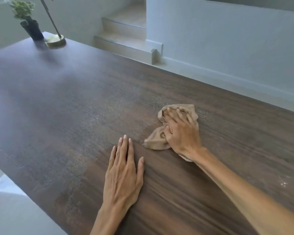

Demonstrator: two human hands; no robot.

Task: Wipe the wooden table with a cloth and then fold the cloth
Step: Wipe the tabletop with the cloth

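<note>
A dark wooden table (75, 102) fills most of the view. A crumpled beige cloth (155, 139) lies on it right of centre. My right hand (180, 129) presses down on the cloth, fingers spread and slightly bent over its bunched top, covering the cloth's middle. My left hand (124, 168) lies flat on the bare wood just left of the cloth, fingers straight and together, holding nothing.
At the table's far left corner stand a small potted plant (30, 22) in a black pot and a lamp with a round brass base (55, 41). Beyond the far edge are steps (124, 36) and a white wall. Pale specks (283, 184) dot the wood at right.
</note>
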